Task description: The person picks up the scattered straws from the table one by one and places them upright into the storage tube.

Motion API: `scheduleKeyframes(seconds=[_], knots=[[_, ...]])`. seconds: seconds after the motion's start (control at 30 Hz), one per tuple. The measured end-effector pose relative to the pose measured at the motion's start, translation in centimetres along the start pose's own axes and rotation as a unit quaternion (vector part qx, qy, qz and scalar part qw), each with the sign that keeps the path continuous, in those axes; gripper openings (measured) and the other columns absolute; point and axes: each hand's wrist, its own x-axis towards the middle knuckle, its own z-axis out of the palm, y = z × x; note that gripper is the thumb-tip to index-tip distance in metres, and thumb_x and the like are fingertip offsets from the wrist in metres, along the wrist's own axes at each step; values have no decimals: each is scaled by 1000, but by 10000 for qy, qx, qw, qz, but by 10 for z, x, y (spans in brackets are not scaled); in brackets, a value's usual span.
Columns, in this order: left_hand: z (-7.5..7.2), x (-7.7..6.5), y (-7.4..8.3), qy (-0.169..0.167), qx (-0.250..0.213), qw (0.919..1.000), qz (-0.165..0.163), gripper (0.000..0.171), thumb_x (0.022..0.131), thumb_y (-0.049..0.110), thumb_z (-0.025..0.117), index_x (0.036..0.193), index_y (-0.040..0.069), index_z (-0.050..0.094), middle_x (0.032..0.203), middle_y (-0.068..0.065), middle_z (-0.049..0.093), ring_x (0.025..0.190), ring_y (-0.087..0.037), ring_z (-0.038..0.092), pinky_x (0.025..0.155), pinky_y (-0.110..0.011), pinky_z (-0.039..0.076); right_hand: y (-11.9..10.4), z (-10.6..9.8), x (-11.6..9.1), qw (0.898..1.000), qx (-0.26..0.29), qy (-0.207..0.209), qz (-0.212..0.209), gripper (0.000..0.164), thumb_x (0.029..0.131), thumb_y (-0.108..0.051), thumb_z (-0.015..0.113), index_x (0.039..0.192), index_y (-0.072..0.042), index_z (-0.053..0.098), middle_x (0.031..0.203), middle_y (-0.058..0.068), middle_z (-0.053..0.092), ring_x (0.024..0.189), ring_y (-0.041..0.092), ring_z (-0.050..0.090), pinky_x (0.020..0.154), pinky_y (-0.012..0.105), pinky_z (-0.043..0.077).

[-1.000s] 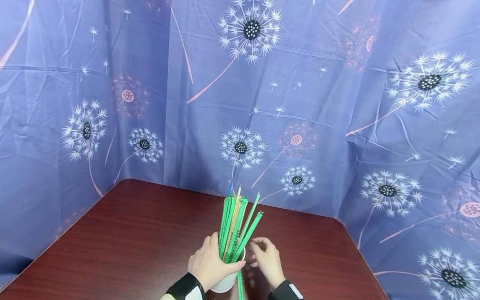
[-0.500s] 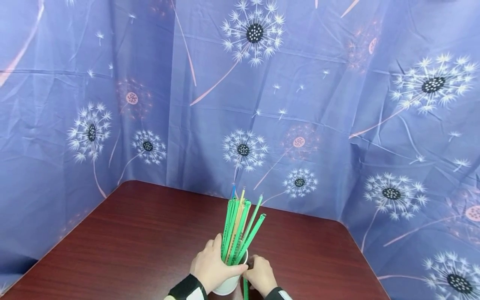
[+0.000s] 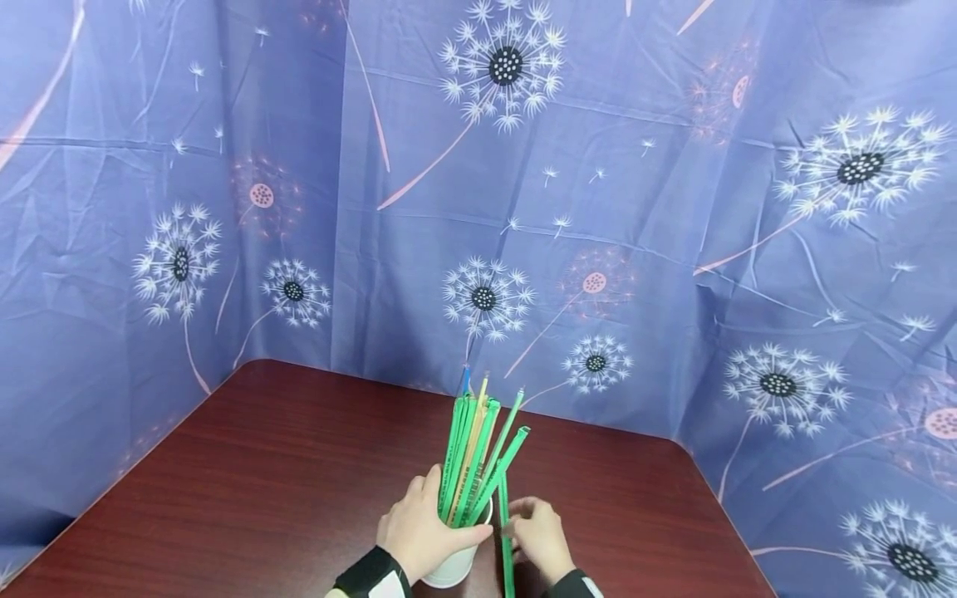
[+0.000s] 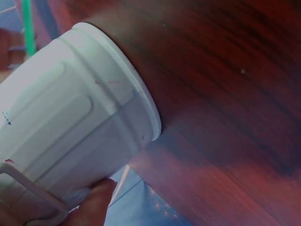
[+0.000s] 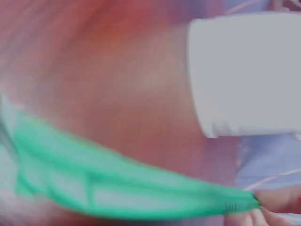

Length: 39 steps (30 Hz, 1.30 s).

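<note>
A white cup [image 3: 449, 571] stands on the table, packed with several long, slim green-wrapped sticks [image 3: 467, 465], one yellowish stick [image 3: 471, 457] and a blue-tipped one [image 3: 467, 380]. My left hand [image 3: 422, 527] holds the cup near its rim, thumb across the front. The left wrist view shows the cup's ribbed side [image 4: 70, 103] and one finger [image 4: 96, 200] against it. Outside the cup, on its right, my right hand [image 3: 540, 538] pinches a separate green-wrapped stick [image 3: 506, 540]. In the right wrist view, its fingertips [image 5: 280, 200] grip the flat green wrapper [image 5: 141, 193].
The dark red-brown wooden table [image 3: 299, 465] extends to both sides and behind the cup. A blue curtain [image 3: 404, 291] with a dandelion print hangs around its back and sides.
My right hand has come in beside the cup, taken hold of the separate green-wrapped stick and moved it up and right. My left hand keeps its hold on the cup.
</note>
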Motion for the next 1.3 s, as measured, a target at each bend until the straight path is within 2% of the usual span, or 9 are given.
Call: scheduleKeyframes(seconds=[0.27, 0.33, 0.47, 0.53, 0.7, 0.83, 0.97, 1.13, 1.3], knots=[[1, 0, -1, 194, 5, 9998, 43, 114, 55, 81, 73, 142, 13, 47, 116, -6, 61, 80, -27, 66, 63, -49, 49, -35, -25, 0, 9833, 1059, 1473, -180, 31, 83, 1, 67, 114, 6, 63, 88, 7, 67, 72, 7, 62, 65, 33, 56], [1, 0, -1, 183, 2, 9998, 14, 114, 55, 82, 73, 142, 13, 47, 117, -6, 60, 81, -27, 66, 64, -50, 49, -45, -30, -2, 9703, 1665, 1731, -283, 30, 85, 3, 67, 115, 6, 60, 86, 4, 64, 71, 5, 64, 67, 32, 58], [0, -1, -1, 130, -18, 9999, -39, 114, 54, 82, 73, 142, 14, 46, 115, -5, 60, 80, -26, 65, 65, -50, 49, -67, -38, -9, 9274, 2983, 2173, -619, 23, 89, 6, 64, 111, 4, 57, 81, -2, 59, 69, 7, 66, 70, 30, 59], [0, -1, -1, 138, -33, 9999, -22, 113, 54, 81, 74, 141, 15, 47, 113, -5, 60, 80, -26, 65, 64, -49, 49, -77, -41, -13, 9097, 3251, 2446, -833, 18, 90, 3, 66, 106, 0, 59, 79, -4, 59, 70, 7, 64, 70, 26, 58], [-1, 0, -1, 198, -37, 9998, 49, 112, 54, 80, 74, 141, 14, 47, 112, -5, 60, 80, -25, 65, 64, -49, 49, -95, -45, -21, 8845, 3528, 2758, -1304, 9, 90, -6, 71, 97, -6, 65, 77, -7, 62, 72, 7, 60, 69, 20, 51], [-2, 1, 0, 190, -40, 9998, 32, 112, 55, 80, 75, 141, 14, 47, 112, -5, 60, 80, -25, 64, 64, -49, 49, -100, -41, -21, 8708, 3922, 2528, -1548, 8, 91, -2, 69, 97, -5, 64, 77, -4, 65, 63, 8, 63, 64, 24, 55], [-2, 1, 0, 134, -75, 9999, 49, 110, 55, 81, 74, 140, 16, 47, 110, -5, 60, 79, -25, 64, 63, -49, 49, -93, -31, -17, 8808, 3802, 2371, -1529, 10, 90, -1, 69, 97, -4, 62, 78, -4, 66, 61, 8, 64, 61, 27, 57], [0, 0, -1, 93, -72, 9999, 72, 110, 55, 81, 73, 140, 17, 47, 109, -5, 60, 77, -24, 64, 61, -48, 48, -76, -13, -13, 9211, 2963, 2181, -1272, 17, 90, -3, 70, 102, 4, 61, 80, -4, 65, 65, 7, 64, 64, 29, 58], [1, -1, -1, 154, -63, 9998, 106, 110, 55, 81, 73, 140, 17, 47, 108, -4, 60, 76, -24, 63, 60, -47, 47, -65, 0, -13, 9488, 2263, 1952, -1023, 22, 89, -6, 72, 104, 6, 61, 81, 0, 63, 68, 5, 64, 64, 28, 57]])
